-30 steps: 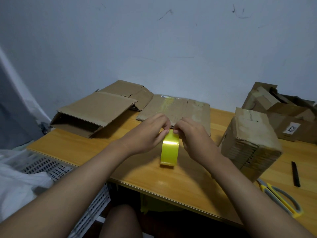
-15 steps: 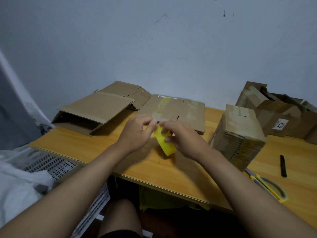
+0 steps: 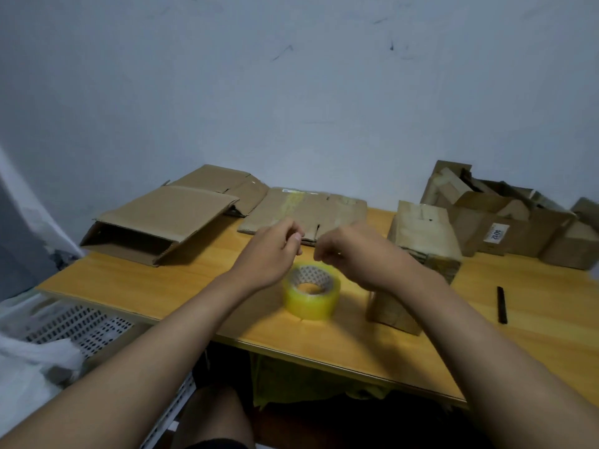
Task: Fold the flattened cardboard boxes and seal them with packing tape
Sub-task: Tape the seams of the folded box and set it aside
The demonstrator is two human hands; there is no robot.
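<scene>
both hands, our left hand (image 3: 270,254) and right hand (image 3: 348,254), are hovering loosely curled and empty over the flat-lying yellow packing tape roll (image 3: 310,291), probably reaching for cardboard.

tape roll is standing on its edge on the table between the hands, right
Not quite. The head view shows the tape roll lying flat on the table, core hole facing up, not standing on its edge. It does sit between the left hand and right hand, which hover above it.
</scene>
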